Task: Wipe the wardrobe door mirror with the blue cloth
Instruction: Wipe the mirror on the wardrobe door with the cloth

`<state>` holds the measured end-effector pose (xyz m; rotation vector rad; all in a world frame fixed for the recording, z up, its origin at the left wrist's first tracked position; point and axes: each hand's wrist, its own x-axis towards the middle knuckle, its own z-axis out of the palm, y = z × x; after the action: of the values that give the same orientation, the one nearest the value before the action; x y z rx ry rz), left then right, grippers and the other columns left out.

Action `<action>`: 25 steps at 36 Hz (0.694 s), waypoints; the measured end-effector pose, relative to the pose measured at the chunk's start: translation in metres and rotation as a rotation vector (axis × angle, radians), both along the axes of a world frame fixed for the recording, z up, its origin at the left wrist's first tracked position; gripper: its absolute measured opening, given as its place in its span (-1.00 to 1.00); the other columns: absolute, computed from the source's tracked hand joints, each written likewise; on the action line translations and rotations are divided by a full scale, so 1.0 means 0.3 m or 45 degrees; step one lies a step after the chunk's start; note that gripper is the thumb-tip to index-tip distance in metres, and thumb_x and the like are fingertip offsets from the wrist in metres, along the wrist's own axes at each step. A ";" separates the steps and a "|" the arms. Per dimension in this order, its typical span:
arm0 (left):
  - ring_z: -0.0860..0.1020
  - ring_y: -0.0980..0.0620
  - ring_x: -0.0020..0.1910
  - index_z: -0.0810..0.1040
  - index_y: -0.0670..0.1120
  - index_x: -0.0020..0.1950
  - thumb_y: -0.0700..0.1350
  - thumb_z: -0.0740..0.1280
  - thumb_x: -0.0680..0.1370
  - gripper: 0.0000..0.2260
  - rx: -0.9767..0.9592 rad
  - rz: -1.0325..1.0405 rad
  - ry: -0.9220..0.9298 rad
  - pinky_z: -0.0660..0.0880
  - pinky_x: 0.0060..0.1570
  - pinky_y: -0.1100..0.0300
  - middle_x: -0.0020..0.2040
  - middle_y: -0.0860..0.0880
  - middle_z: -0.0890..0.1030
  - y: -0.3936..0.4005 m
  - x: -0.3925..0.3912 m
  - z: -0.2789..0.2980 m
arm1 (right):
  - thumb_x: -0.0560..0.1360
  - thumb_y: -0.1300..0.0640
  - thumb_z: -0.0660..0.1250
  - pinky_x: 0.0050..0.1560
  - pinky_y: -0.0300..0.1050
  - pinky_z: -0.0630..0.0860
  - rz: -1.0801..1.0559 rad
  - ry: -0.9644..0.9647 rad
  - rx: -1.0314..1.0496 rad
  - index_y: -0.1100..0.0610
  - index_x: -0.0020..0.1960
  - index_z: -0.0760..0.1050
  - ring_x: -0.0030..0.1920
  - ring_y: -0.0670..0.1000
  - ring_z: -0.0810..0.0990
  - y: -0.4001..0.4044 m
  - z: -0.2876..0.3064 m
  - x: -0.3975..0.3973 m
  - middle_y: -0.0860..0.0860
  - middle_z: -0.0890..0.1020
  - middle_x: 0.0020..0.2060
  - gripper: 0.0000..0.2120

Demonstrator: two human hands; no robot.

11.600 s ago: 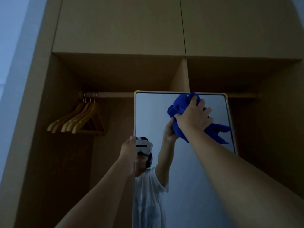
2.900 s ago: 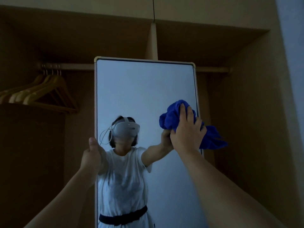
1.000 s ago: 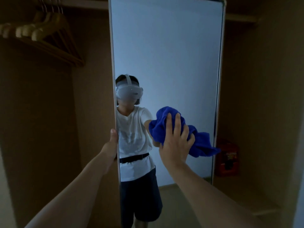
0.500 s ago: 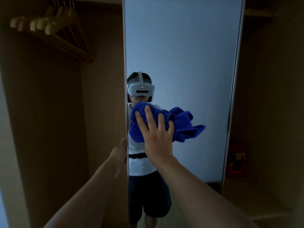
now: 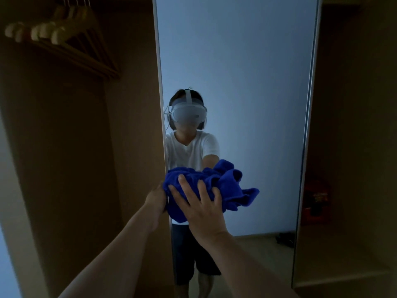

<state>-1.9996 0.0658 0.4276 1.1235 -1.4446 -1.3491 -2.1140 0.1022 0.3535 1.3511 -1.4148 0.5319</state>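
The tall mirror (image 5: 247, 72) on the wardrobe door fills the middle of the view, framed in pale metal. A crumpled blue cloth (image 5: 227, 186) is pressed against the glass low on its left side, with a loose end trailing to the right. My right hand (image 5: 202, 207) lies flat on the cloth with fingers spread, pushing it onto the glass. My left hand (image 5: 155, 198) grips the mirror's left edge, right beside the cloth. The glass reflects a person in a headset and white shirt.
Wooden hangers (image 5: 62, 39) hang on a rail at the upper left inside the open wardrobe. A red box (image 5: 315, 203) sits low on the right behind the mirror's edge. A dark wardrobe panel (image 5: 354, 125) stands to the right.
My right hand has slid the cloth down and to the left, from the mirror's middle to its left edge. My left hand stays on the frame. The view has tilted lower.
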 end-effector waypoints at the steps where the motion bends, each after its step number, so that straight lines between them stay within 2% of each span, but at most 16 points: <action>1: 0.51 -0.15 0.09 0.41 -0.18 0.31 -0.13 0.03 0.66 -0.70 -0.002 0.000 -0.008 0.48 -0.03 0.03 0.19 -0.24 0.53 -0.004 0.000 -0.003 | 0.37 -0.02 0.29 0.18 0.21 0.37 0.009 -0.008 0.027 -0.06 0.50 0.16 0.27 0.15 0.36 0.006 -0.003 -0.001 -0.01 0.27 0.45 -0.27; 2: 0.52 -0.14 0.08 0.44 -0.14 0.26 -0.09 0.04 0.66 -0.71 0.016 0.006 0.014 0.49 -0.09 0.07 0.12 -0.20 0.55 -0.012 0.000 -0.011 | 0.36 -0.04 0.31 0.18 0.20 0.40 0.021 -0.009 0.052 -0.05 0.50 0.16 0.27 0.15 0.36 0.014 -0.007 -0.005 0.00 0.26 0.45 -0.26; 5: 0.54 -0.04 -0.13 0.50 -0.14 0.09 0.00 0.08 0.64 -0.71 0.102 0.022 0.104 0.45 -0.27 0.16 -0.08 -0.13 0.58 -0.014 0.004 -0.013 | 0.32 -0.06 0.41 0.14 0.20 0.45 0.061 0.043 0.134 -0.04 0.48 0.18 0.26 0.17 0.34 0.038 -0.036 -0.022 0.02 0.23 0.46 -0.21; 7: 0.53 -0.03 -0.21 0.52 -0.13 -0.04 -0.01 0.10 0.63 -0.72 0.083 0.010 0.077 0.44 -0.29 0.15 -0.17 -0.12 0.57 -0.024 0.005 -0.019 | 0.28 -0.06 0.47 0.12 0.21 0.47 0.066 0.062 0.188 -0.05 0.47 0.20 0.26 0.18 0.34 0.056 -0.069 -0.034 0.01 0.23 0.46 -0.17; 9: 0.52 -0.05 -0.24 0.51 -0.10 -0.14 -0.03 0.10 0.63 -0.73 0.053 0.014 0.044 0.46 -0.22 0.12 -0.20 -0.12 0.56 -0.046 0.003 -0.029 | 0.25 -0.07 0.49 0.10 0.21 0.49 0.063 0.070 0.234 -0.06 0.45 0.23 0.25 0.18 0.35 0.073 -0.103 -0.045 0.01 0.25 0.44 -0.17; 12: 0.56 -0.09 -0.18 0.56 -0.12 -0.09 -0.02 0.08 0.62 -0.68 0.036 -0.004 0.006 0.50 -0.09 0.08 -0.14 -0.15 0.62 -0.064 0.003 -0.041 | 0.25 -0.06 0.45 0.07 0.20 0.51 0.065 0.077 0.291 -0.07 0.43 0.27 0.22 0.17 0.37 0.097 -0.140 -0.056 0.01 0.27 0.42 -0.22; 16: 0.58 -0.06 -0.20 0.58 -0.10 -0.10 0.04 0.05 0.63 -0.63 -0.008 -0.029 0.007 0.46 -0.25 0.13 -0.18 -0.11 0.64 -0.073 0.008 -0.057 | 0.22 -0.05 0.52 0.06 0.18 0.52 0.072 0.100 0.367 -0.09 0.40 0.35 0.16 0.15 0.50 0.121 -0.127 -0.069 -0.03 0.41 0.38 -0.23; 18: 0.59 -0.08 -0.14 0.57 -0.11 -0.03 0.11 0.01 0.63 -0.57 -0.002 -0.022 0.001 0.48 -0.18 0.11 -0.13 -0.12 0.64 -0.074 0.004 -0.063 | 0.20 -0.01 0.55 0.06 0.19 0.52 0.104 0.136 0.400 -0.08 0.38 0.40 0.14 0.15 0.55 0.136 -0.092 -0.084 -0.03 0.46 0.36 -0.23; 20: 0.57 -0.14 0.03 0.54 -0.16 0.15 0.15 -0.03 0.63 -0.51 -0.017 -0.002 -0.036 0.49 0.02 0.03 0.05 -0.19 0.61 -0.066 0.000 -0.080 | 0.18 0.03 0.56 0.05 0.18 0.52 0.110 0.130 0.416 -0.03 0.34 0.45 0.13 0.15 0.57 0.155 -0.042 -0.098 -0.01 0.49 0.34 -0.26; 22: 0.42 -0.23 0.30 0.43 -0.17 0.35 0.16 -0.05 0.63 -0.47 -0.041 -0.023 -0.039 0.35 0.31 -0.10 0.32 -0.25 0.46 -0.053 -0.005 -0.112 | 0.18 0.07 0.52 0.04 0.15 0.53 0.089 0.053 0.391 0.01 0.28 0.51 0.13 0.15 0.58 0.171 0.018 -0.110 0.00 0.51 0.32 -0.34; 25: 0.25 -0.13 0.45 0.34 -0.08 0.44 0.19 -0.12 0.63 -0.46 -0.058 -0.089 0.054 0.16 0.41 -0.08 0.46 -0.13 0.32 -0.025 -0.017 -0.162 | 0.25 0.16 0.35 0.03 0.17 0.52 0.118 -0.062 0.311 0.06 0.24 0.55 0.14 0.19 0.57 0.187 0.114 -0.144 0.07 0.51 0.32 -0.47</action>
<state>-2.0048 0.0583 0.3792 1.0181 -1.4888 -1.3738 -2.1573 0.1583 0.3876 1.6143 -1.4987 0.4655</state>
